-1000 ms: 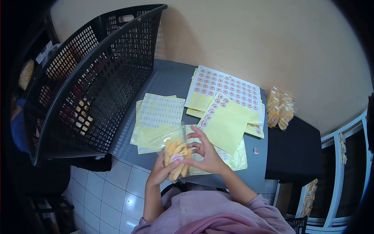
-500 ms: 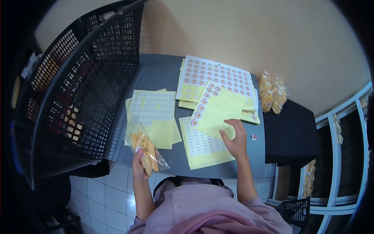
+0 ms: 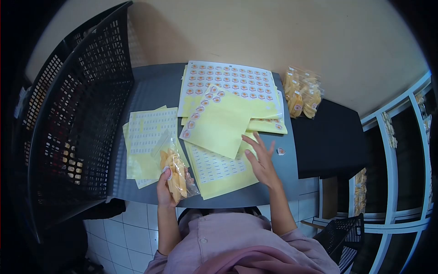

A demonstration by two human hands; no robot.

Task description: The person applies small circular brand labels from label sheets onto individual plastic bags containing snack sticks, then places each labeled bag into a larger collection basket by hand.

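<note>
My left hand (image 3: 166, 188) is closed on the lower left side of a clear plastic bag (image 3: 175, 176) of pale yellow, stick-shaped snacks. The bag tilts above the table's front edge, with a small round sticker by my left thumb. My right hand (image 3: 263, 165) has its fingers spread and holds nothing. It hovers at the right edge of a yellow backing sheet (image 3: 223, 121), which keeps a row of round stickers along its left side. Below that sheet lies a stack of printed label sheets (image 3: 221, 171). A loose round sticker (image 3: 281, 151) sits on the table to the right.
A tall black plastic basket (image 3: 77, 114) stands on the left. A large sheet of round stickers (image 3: 228, 75) lies at the back, and small-label sheets (image 3: 148, 137) lie left. Several filled snack bags (image 3: 303, 93) rest on a black-covered surface (image 3: 328, 141) at right.
The view has shifted, so the table appears further left. My right hand's fingers have spread wider. My left hand has brought the snack bag slightly right, nearer the label sheets.
</note>
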